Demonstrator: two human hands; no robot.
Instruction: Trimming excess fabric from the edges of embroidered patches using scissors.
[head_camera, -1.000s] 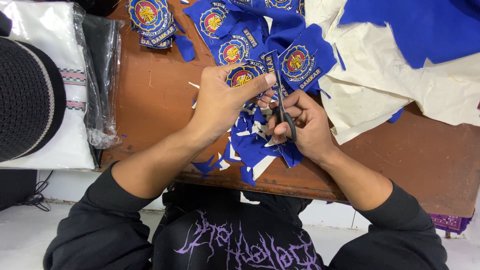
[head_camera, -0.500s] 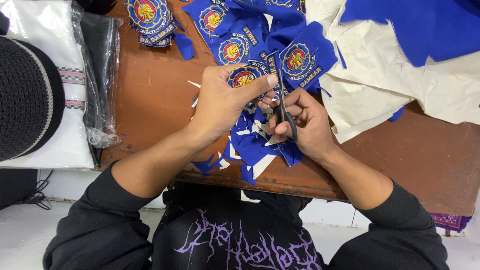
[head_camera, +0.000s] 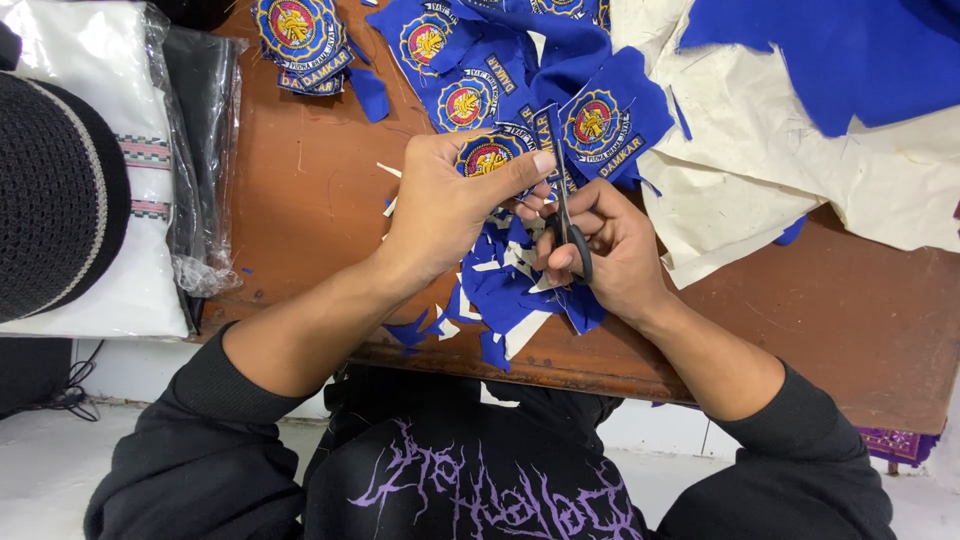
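Observation:
My left hand (head_camera: 450, 200) pinches a round embroidered badge (head_camera: 487, 157) on blue cloth, thumb stretched over its right edge. My right hand (head_camera: 612, 250) grips small black-handled scissors (head_camera: 566, 215), fingers through the loops, blades pointing up along the badge's right side into the blue fabric (head_camera: 610, 120). Both hands meet over a heap of blue and white offcuts (head_camera: 510, 295) near the table's front edge.
A stack of cut badges (head_camera: 300, 40) lies at the back left of the brown wooden table (head_camera: 300, 200). More uncut badges (head_camera: 450, 60) sit behind my hands. Cream cloth with blue fabric (head_camera: 800, 110) covers the right. Bagged folded textiles (head_camera: 110, 160) and a dark knitted cap (head_camera: 50, 190) lie left.
The scissors have turned more upright, with the blades running further up beside the badge. My left thumb has slid right over the badge's edge.

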